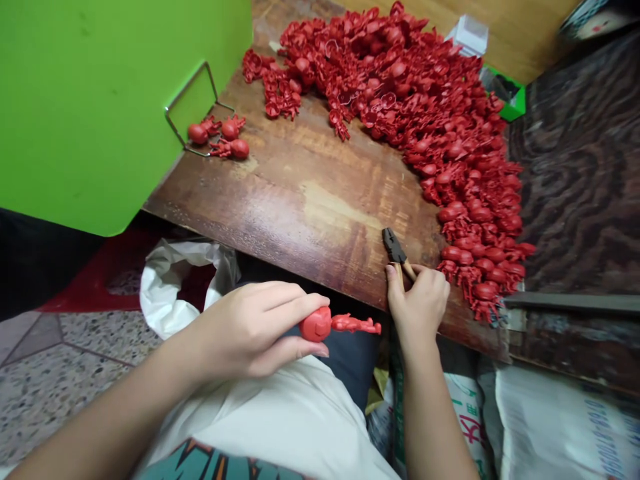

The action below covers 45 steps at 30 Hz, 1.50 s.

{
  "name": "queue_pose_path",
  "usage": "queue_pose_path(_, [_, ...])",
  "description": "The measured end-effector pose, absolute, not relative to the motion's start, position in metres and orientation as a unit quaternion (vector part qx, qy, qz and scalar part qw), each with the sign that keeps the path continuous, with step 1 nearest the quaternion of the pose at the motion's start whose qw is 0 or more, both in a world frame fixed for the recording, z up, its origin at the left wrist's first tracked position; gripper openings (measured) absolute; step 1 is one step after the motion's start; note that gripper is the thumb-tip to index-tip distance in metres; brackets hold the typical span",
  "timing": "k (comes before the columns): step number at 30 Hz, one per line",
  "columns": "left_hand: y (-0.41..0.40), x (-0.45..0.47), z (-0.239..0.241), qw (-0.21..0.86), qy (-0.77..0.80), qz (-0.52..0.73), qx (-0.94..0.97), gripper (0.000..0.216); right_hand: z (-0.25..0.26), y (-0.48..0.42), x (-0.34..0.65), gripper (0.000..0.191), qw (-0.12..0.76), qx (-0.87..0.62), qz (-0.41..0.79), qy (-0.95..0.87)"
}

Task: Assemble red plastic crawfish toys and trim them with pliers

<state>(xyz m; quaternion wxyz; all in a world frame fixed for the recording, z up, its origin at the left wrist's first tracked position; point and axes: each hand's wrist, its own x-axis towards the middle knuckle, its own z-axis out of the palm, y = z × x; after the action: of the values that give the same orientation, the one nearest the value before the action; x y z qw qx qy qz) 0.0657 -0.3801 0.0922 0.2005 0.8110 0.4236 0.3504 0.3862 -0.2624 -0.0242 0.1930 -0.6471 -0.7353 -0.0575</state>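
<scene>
Wooden tabletop (280,193) holds red figures (425,120); left hand (250,330) pinches one (317,325), right hand (417,300) grips pliers (395,248).

Left hand (250,330) lower left of center, held above lap, grip closed. Fingers (285,297) stretched toward frame center, thumb (310,350) lower, parallel. Left forearm (115,413) rising from lower left corner. Right hand (417,300) right of center, grip closed, fingers curled. Right forearm (430,420) rising from bottom edge.

- red fig (330,324): smooth matt plastic
- pliers (395,245): dark metal head, wood-look handles
- table top (300,200): worn varnished wood, scuffed
- bag (170,287): thin white plastic w/ soft sheen
- wire frame (185,87): shiny metal
</scene>
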Motion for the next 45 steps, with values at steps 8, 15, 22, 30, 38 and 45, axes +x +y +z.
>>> queue_pose_path(8, [-0.378, 0.069, 0.088, 0.204, 0.402, 0.358, 0.818, 0.040, -0.025, -0.263, 0.381, 0.056, 0.189, -0.658, -0.061, -0.726])
queue_pose_path(15, [-0.371, 0.071, 0.092, 0.222, 0.387, 0.372, 0.814, 0.050, -0.024, -0.264, 0.381, 0.051, 0.180, -0.658, -0.073, -0.727])
queue_pose_path(22, [-0.370, 0.070, 0.092, 0.240, 0.388, 0.374, 0.807, 0.046, -0.023, -0.264, 0.380, 0.048, 0.176, -0.656, -0.081, -0.729])
queue_pose_path(30, [-0.364, 0.072, 0.090, 0.240, 0.378, 0.387, 0.806, 0.036, -0.021, -0.264, 0.377, 0.047, 0.176, -0.659, -0.082, -0.727])
queue_pose_path(38, [-0.363, 0.067, 0.083, 0.256, 0.384, 0.349, 0.816, 0.050, -0.022, -0.264, 0.372, 0.045, 0.181, -0.648, -0.107, -0.733])
queue_pose_path(45, [-0.369, 0.012, 0.090, 0.302, 0.556, 0.143, 0.761, 0.035, -0.028, -0.256, 0.370, 0.042, 0.204, -0.612, -0.147, -0.750])
